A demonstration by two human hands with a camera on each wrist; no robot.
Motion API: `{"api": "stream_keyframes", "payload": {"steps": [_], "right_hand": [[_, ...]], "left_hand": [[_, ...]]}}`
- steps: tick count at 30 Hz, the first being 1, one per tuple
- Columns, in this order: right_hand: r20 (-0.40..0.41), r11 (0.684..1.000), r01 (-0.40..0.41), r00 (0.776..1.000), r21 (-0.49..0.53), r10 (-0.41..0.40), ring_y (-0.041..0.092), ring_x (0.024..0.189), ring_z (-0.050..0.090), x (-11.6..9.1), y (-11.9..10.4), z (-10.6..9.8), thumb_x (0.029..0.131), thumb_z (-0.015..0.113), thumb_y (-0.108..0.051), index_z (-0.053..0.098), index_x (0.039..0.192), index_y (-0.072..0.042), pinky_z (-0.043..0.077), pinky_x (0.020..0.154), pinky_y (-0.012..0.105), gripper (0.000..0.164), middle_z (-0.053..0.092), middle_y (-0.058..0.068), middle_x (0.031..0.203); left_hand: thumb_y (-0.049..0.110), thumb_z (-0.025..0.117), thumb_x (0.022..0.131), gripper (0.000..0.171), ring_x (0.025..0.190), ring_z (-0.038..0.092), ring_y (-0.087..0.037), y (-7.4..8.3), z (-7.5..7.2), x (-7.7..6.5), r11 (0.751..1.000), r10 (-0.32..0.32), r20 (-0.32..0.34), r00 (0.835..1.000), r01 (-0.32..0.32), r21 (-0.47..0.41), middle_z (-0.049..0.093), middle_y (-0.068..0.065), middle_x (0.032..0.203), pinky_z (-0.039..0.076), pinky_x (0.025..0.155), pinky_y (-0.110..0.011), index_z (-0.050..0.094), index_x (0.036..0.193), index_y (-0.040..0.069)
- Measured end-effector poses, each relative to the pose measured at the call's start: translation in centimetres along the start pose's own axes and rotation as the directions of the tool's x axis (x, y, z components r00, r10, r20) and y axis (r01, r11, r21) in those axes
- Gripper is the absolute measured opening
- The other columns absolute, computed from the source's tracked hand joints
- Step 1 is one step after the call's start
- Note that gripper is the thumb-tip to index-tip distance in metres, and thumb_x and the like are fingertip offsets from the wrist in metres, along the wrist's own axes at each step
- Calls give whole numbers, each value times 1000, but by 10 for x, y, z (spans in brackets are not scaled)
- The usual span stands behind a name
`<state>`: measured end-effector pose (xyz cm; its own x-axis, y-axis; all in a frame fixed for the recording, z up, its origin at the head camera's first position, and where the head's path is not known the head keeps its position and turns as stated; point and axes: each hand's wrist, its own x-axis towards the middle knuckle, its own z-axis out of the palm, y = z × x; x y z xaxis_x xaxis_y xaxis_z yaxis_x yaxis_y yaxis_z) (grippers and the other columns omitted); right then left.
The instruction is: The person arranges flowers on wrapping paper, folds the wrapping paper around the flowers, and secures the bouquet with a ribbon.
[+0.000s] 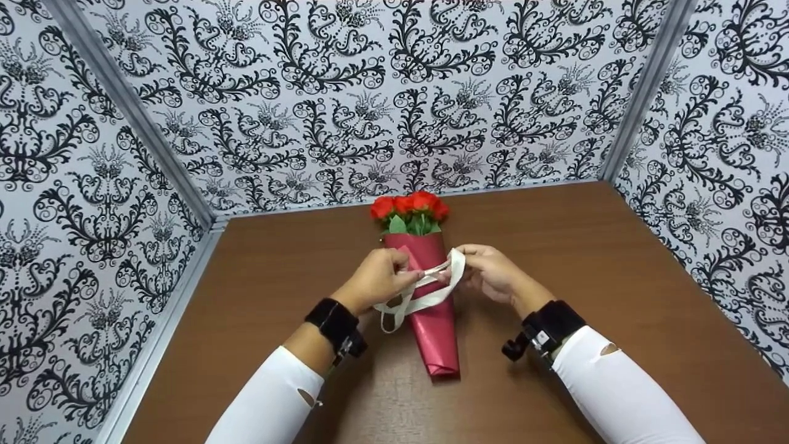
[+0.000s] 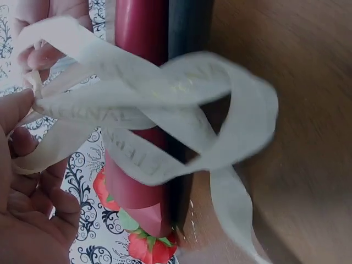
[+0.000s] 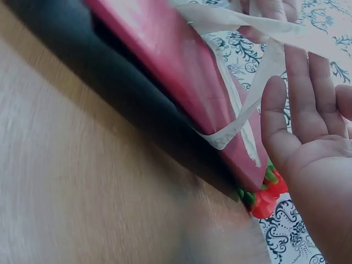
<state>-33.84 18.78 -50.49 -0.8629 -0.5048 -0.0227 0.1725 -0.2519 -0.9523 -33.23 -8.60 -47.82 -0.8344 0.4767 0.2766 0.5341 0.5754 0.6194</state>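
Note:
A bouquet of red roses point(image 1: 412, 206) lies on the table in a red wrapper point(image 1: 439, 345) that narrows toward the front. Over its middle runs a cream ribbon point(image 1: 434, 299) in loose loops, with pale printed letters legible in part in the left wrist view. My left hand point(image 1: 385, 274) pinches the ribbon between thumb and finger, left of the wrapper. On the right side my right hand point(image 1: 493, 271) holds a ribbon loop at its fingertips, the other fingers loosely bent. One ribbon end point(image 2: 234, 214) hangs down in the left wrist view.
The brown wooden table point(image 1: 277, 259) spreads around the bouquet. Patterned black-and-white panels point(image 1: 370, 98) with grey metal posts stand at the back and both sides. A dark band point(image 3: 137, 115) runs along the wrapper's lower side in the right wrist view.

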Motion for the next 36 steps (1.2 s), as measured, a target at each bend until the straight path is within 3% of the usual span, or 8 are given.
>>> {"api": "stream_keyframes", "payload": {"steps": [6,10,14,17,23,30,33,36], "right_hand": [[22,988,-6,1000,152,3,23,79,75,-6,-3,-5,112,38,-8,69,106,1,65,80,36,33,73,13,88],[41,988,-62,998,143,56,9,59,55,-11,-8,-11,113,30,-20,70,104,-4,51,59,25,44,68,5,81],[-31,995,-95,995,-24,94,3,50,38,-15,-14,-18,112,45,-31,72,106,-6,34,48,19,37,63,-2,76],[-81,969,-64,996,-241,46,3,57,46,-18,-16,-24,105,64,-21,75,110,-5,40,52,17,20,63,-5,77],[-98,811,-84,995,-579,34,8,67,59,-28,-26,-32,94,78,-14,73,119,3,50,59,19,31,68,-1,80],[-80,480,-81,997,-873,22,7,63,51,-40,-43,-42,93,80,-24,82,108,-10,42,56,21,20,67,-4,75],[-60,402,-59,998,-914,9,8,67,55,-44,-46,-47,94,80,-25,83,103,-10,46,61,22,19,72,-2,78],[-56,364,-56,998,-930,10,9,66,58,-49,-49,-54,94,79,-26,83,99,-9,48,62,24,18,75,3,78]], "left_hand": [[26,79,93,17,63,50,-4,-3,-6,-3,999,27,33,999,-26,-41,56,10,69,43,60,-22,70,79,20],[17,77,87,4,62,47,-5,-7,-13,-7,998,11,33,999,-9,-65,52,11,68,39,57,-21,75,84,18],[11,76,85,10,62,48,-7,-8,-22,-13,994,-38,12,999,39,-99,55,8,68,39,56,-21,79,91,19],[14,79,87,10,63,52,-9,-9,-28,-17,996,-51,-17,999,49,-78,60,6,70,43,55,-22,80,95,20],[30,84,89,9,68,63,-6,-20,-41,-22,993,-21,-46,999,26,115,73,11,78,55,64,-27,81,93,23],[43,85,88,30,59,57,-10,-32,-58,-32,980,-98,-3,995,97,176,66,10,65,49,59,-30,71,69,24],[42,85,86,36,60,53,-11,-39,-62,-37,981,-142,15,990,139,137,59,9,62,45,58,-29,64,64,23],[42,87,84,37,61,51,-11,-46,-66,-41,982,-163,3,987,162,99,55,8,62,43,58,-29,62,63,24]]}}
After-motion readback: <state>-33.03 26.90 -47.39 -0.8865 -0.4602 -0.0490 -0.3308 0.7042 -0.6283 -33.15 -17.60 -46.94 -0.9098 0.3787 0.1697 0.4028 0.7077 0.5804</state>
